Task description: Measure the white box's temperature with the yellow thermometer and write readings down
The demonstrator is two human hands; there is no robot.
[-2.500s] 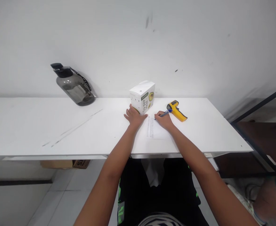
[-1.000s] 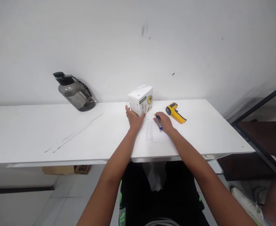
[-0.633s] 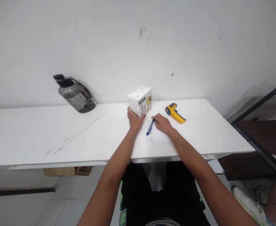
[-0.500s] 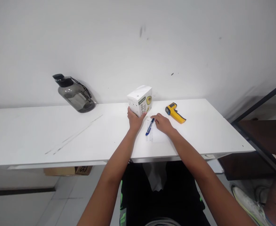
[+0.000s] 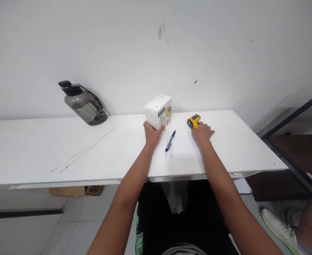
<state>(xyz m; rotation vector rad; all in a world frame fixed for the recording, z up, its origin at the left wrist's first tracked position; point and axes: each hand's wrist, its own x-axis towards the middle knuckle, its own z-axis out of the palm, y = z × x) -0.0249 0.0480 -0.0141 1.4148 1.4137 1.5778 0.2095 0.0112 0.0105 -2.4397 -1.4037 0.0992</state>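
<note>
My left hand [image 5: 152,135] grips the lower near end of a white box [image 5: 158,111] with avocado pictures on its side, the thumb on the printed face. The box stands on the white table. To the right, my right hand [image 5: 202,133] is closed over the handle of a yellow and black infrared thermometer [image 5: 194,120]; its head shows beyond the fingers, while the handle is mostly hidden. Between my hands, a blue pen [image 5: 170,141] rests on a sheet of paper [image 5: 185,147] with lines of writing along its left side.
A grey water bottle [image 5: 85,106] with a black cap stands at the back left by the wall. Dark streaks mark the white table [image 5: 39,148]. A black metal frame [image 5: 291,122] rises at the right, with another person's shoe [image 5: 277,223] below. Under the table is a cardboard box [image 5: 71,191].
My right hand has left the pen and moved right onto the thermometer's handle. The pen stays on the paper. My left hand keeps its hold on the box.
</note>
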